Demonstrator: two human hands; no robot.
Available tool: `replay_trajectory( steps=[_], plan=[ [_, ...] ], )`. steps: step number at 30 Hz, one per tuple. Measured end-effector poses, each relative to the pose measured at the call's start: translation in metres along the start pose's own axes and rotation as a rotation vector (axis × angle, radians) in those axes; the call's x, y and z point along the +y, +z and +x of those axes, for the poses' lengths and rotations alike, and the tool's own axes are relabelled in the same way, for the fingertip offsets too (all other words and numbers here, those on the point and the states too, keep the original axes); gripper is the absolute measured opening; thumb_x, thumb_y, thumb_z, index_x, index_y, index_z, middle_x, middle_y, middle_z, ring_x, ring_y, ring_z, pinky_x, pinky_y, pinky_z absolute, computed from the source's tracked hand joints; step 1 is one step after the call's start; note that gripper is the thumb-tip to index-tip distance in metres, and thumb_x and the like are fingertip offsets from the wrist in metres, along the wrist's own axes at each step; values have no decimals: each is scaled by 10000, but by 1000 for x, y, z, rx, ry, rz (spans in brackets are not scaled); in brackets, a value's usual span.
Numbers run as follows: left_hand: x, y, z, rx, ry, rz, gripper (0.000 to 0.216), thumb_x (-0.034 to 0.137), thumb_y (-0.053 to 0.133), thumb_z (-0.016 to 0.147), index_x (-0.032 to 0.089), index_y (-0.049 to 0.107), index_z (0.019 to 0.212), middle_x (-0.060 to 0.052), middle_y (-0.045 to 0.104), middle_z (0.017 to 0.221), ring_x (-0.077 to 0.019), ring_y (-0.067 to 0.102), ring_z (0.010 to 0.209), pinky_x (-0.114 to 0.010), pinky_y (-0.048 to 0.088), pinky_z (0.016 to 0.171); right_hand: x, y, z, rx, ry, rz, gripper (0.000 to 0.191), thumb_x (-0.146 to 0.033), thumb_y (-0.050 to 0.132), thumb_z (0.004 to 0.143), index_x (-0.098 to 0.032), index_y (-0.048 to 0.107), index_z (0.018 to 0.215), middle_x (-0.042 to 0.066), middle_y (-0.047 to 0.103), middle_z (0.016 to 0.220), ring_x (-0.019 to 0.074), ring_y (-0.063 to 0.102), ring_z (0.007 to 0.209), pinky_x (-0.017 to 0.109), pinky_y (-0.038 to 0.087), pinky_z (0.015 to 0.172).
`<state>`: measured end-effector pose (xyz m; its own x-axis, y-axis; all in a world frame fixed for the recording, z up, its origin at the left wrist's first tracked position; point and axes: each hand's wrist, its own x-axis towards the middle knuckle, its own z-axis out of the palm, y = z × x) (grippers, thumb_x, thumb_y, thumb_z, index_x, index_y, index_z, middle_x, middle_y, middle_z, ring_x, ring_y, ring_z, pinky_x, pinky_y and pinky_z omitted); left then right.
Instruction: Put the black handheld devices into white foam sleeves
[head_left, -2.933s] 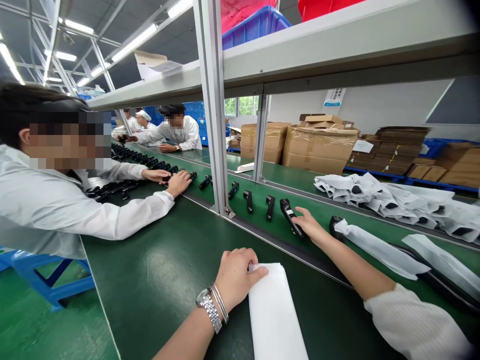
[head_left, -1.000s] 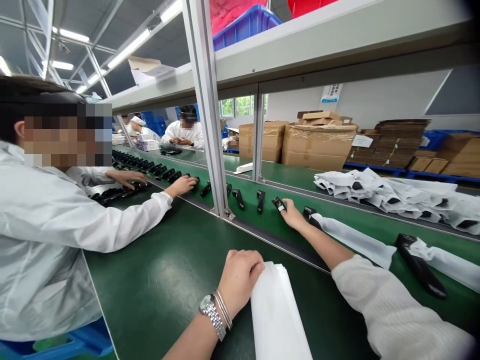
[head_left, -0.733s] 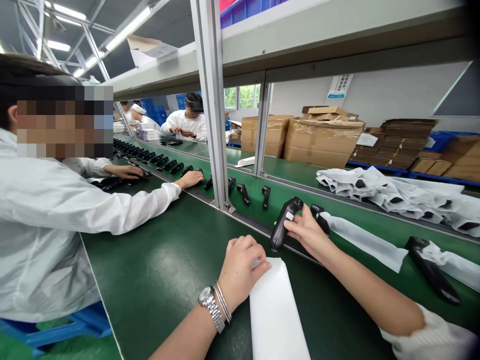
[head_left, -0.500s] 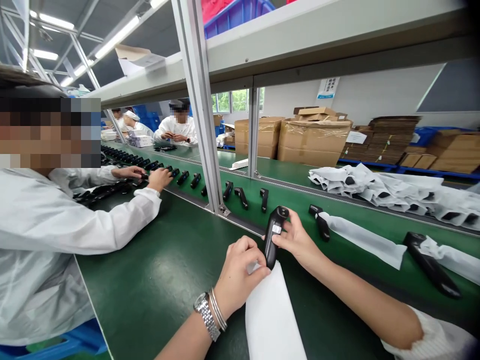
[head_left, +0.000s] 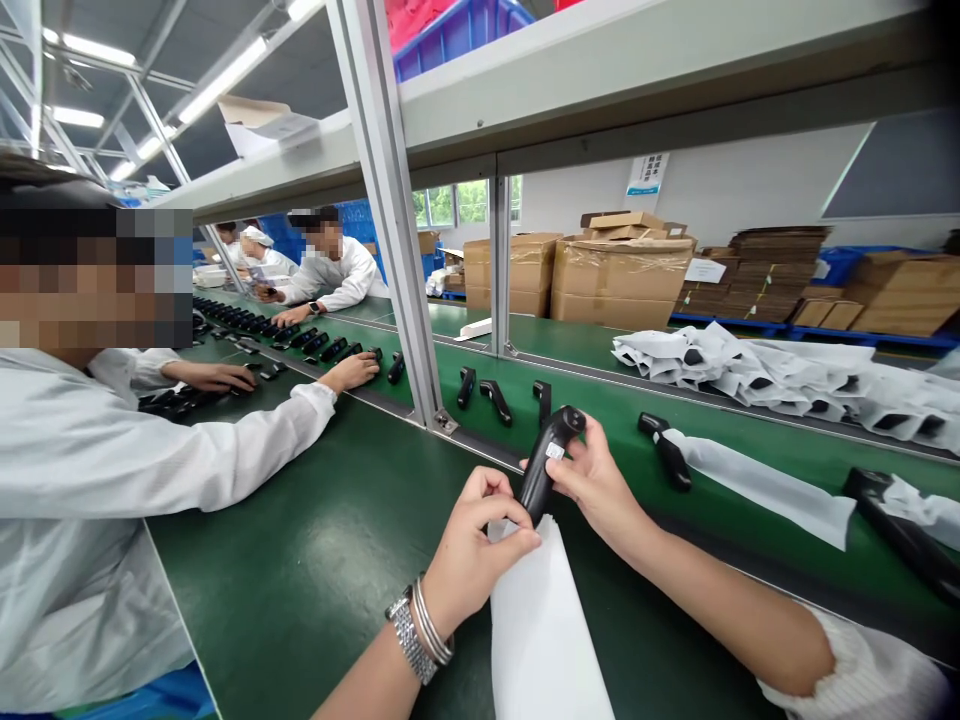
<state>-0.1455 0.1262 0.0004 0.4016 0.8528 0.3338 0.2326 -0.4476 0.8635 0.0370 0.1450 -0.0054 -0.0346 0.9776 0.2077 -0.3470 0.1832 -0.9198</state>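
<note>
My right hand (head_left: 600, 480) holds a black handheld device (head_left: 550, 460) by its upper part. The device has an angled head, a slim handle and a small white label. It leans with its head up to the right, and its lower end is at the mouth of a long white sleeve-like bag (head_left: 547, 620). The bag's rim is pinched in the fingers of my left hand (head_left: 480, 540), which wears a watch and bangles on the wrist. Whether the handle's tip is inside the bag is partly hidden by my left fingers.
On the green belt beyond lie similar black devices (head_left: 496, 402), some with white bags (head_left: 765, 490) partly on them. Bagged ones form a pile (head_left: 735, 375) at the back right. A metal post (head_left: 390, 220) stands ahead. A co-worker's arm (head_left: 247, 460) reaches across at left.
The device in my right hand leans more and is slightly lower towards the bag. Devices on the belt have shifted right. The co-worker's hand has moved right along the row.
</note>
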Motion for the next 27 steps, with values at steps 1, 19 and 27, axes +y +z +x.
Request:
replay_trajectory(
  steps=[1,19,27],
  plan=[
    [0,0,0,5,5,-5,112,244,721,764,182,665,690,-45,471,954,-183,513,956,-301,447,904,3,1,-1,-25,8,-8,683,-352,745,759,-408,299,1273,11,541,1149,188,669,821,364,557,712],
    [-14,-12,4,185,-180,300,182,344,552,852,196,573,748,-26,539,884,-184,529,864,-307,429,776,-22,-20,12,128,114,-261,331,-524,594,822,-200,593,885,8,635,680,161,562,579,275,426,571],
    [-12,-13,-3,-165,-308,623,80,208,587,746,190,530,693,11,564,758,-178,536,776,-306,340,738,-21,-108,77,270,-177,-1469,228,-336,449,863,-204,596,978,106,590,1072,292,526,1069,386,404,881]
  ],
)
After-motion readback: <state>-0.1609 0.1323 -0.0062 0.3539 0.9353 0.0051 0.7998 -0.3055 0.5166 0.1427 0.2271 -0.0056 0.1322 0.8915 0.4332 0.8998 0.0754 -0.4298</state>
